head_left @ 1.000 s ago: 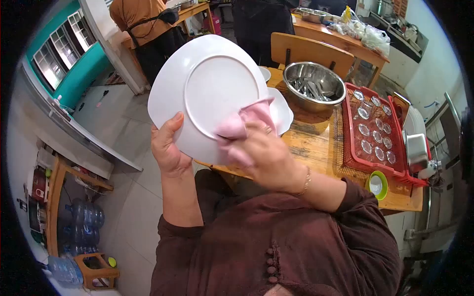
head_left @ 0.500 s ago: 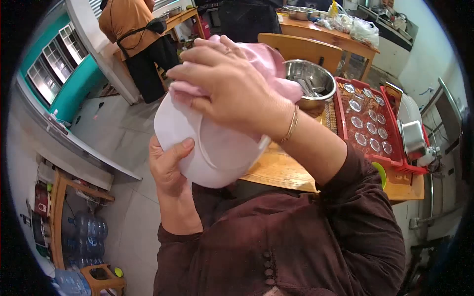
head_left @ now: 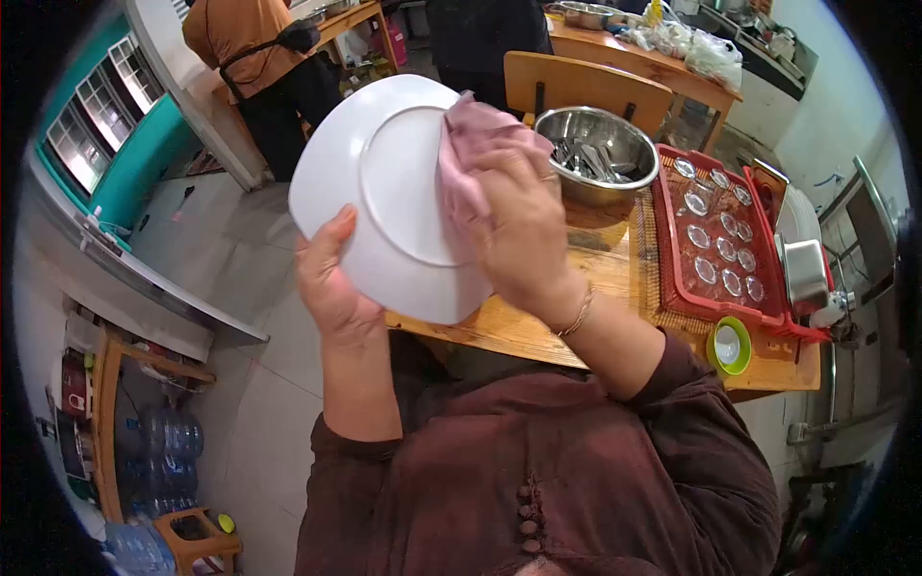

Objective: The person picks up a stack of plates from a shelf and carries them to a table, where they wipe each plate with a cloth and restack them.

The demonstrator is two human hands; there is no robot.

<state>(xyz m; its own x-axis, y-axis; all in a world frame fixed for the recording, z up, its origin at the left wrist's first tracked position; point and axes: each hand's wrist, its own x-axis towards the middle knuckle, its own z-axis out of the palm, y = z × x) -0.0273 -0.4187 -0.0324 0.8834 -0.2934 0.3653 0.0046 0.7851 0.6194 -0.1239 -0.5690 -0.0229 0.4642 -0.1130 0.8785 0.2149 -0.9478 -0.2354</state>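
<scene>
left hand: thumb and fingers clamped on rim of white plate, held upright at chest height, underside toward camera.
right hand: fingers together, pressing pink cloth onto plate underside.
beyond: wooden table, steel bowl, red crate.

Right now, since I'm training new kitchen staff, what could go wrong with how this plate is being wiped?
1. The left hand grips the white plate at one rim only, in the air, partly above the tiled floor; a slip would likely break it.
2. The right hand presses the pink cloth against it, which could push it out of that grip.
3. The steel bowl stands close behind; a swing might strike it.
</scene>
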